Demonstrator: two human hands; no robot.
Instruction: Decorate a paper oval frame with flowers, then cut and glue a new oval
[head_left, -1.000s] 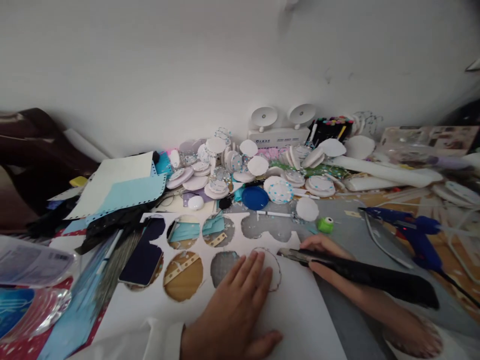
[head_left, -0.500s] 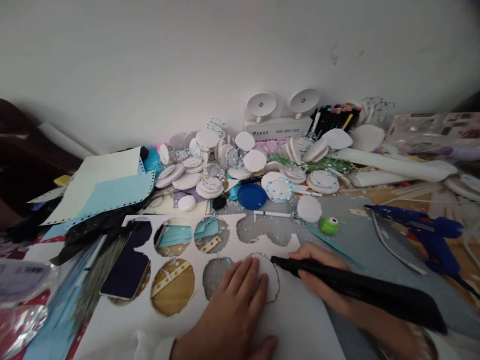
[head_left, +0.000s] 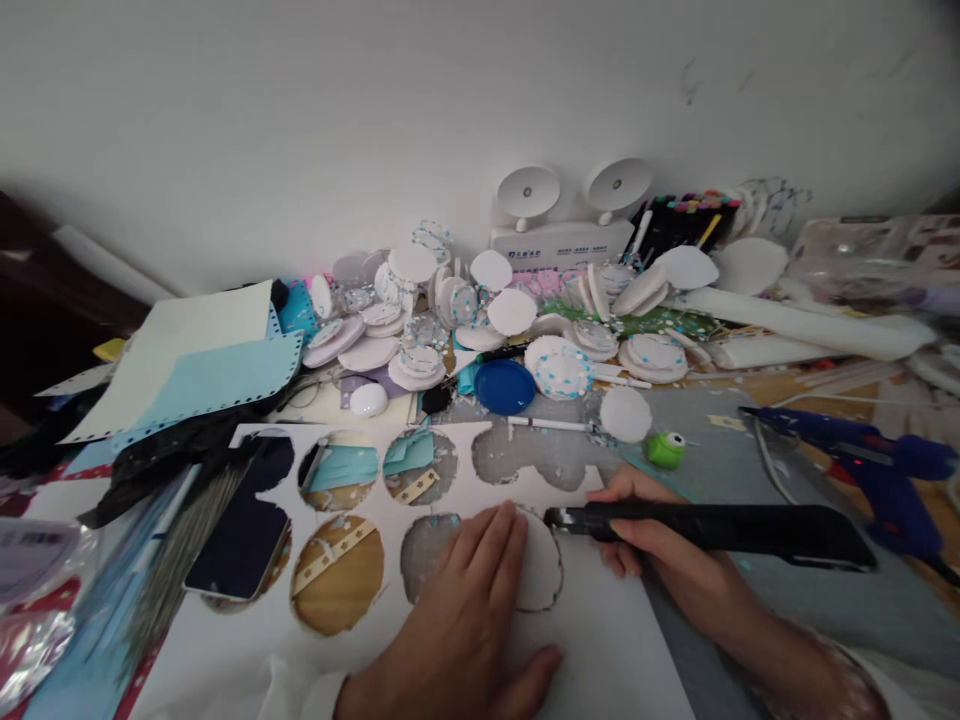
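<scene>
A white foam-like sheet (head_left: pixel 600 640) with several round holes lies in front of me. On it is a circle (head_left: pixel 541 570) with a dark, rough outline. My left hand (head_left: pixel 469 600) rests flat on the sheet, fingers stretched over the circle's left part. In my right hand (head_left: pixel 660 545) is a black utility knife (head_left: pixel 712 525), held nearly level with its metallic front pointing left. Its tip meets the outline at the upper right of the circle; the blade itself is hard to make out.
Stacked white discs (head_left: pixel 420 365) and a blue lid (head_left: pixel 505 387) lie behind the sheet. A blue glue gun (head_left: pixel 862 450) is at right, near a small green figure (head_left: pixel 666 450). A phone (head_left: pixel 236 550) shows partly beneath the sheet; coloured paper (head_left: pixel 217 370) lies at left.
The knife has swung from slanting down to the right to nearly level, its tip staying near the circle's edge. My right hand has turned with it; my left hand stays on the sheet.
</scene>
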